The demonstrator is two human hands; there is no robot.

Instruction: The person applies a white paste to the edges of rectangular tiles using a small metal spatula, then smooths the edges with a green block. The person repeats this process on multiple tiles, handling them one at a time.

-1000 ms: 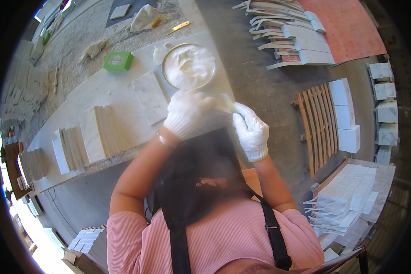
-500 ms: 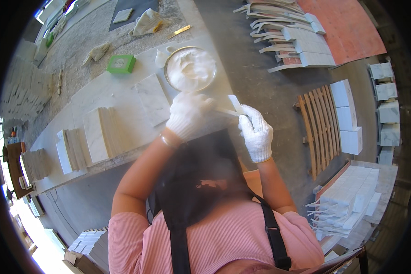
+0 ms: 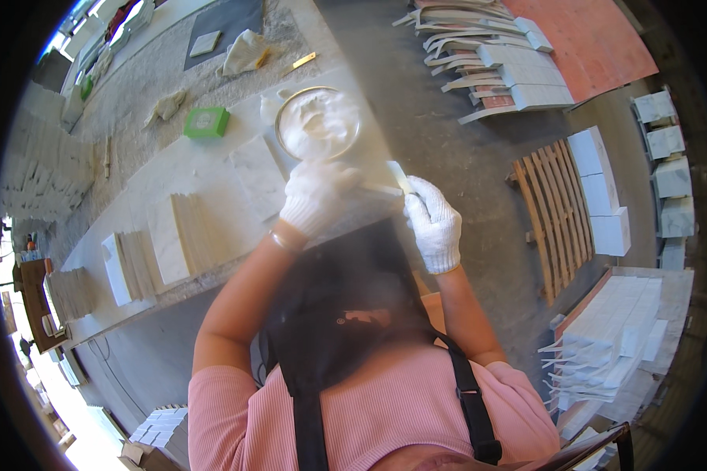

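Beside the workbench (image 3: 173, 177), the gloved left hand (image 3: 316, 196) gripped a scraper (image 3: 377, 189); the right hand (image 3: 434, 224) clasped a small tile (image 3: 399, 176) near the paste bowl (image 3: 319, 123).

A round bowl (image 3: 318, 124) stands on the worktop (image 3: 212, 169), with the left hand (image 3: 316, 196) just before it and the right hand (image 3: 434, 222) to that hand's right, a narrow strip (image 3: 398, 176) between the two hands. Left of the bowl lie a flat slab (image 3: 257, 177) and a small box (image 3: 206, 122); further left, stacked tiles (image 3: 177, 235) rest on the worktop. On the floor to the right sits a slatted pallet (image 3: 554, 212).
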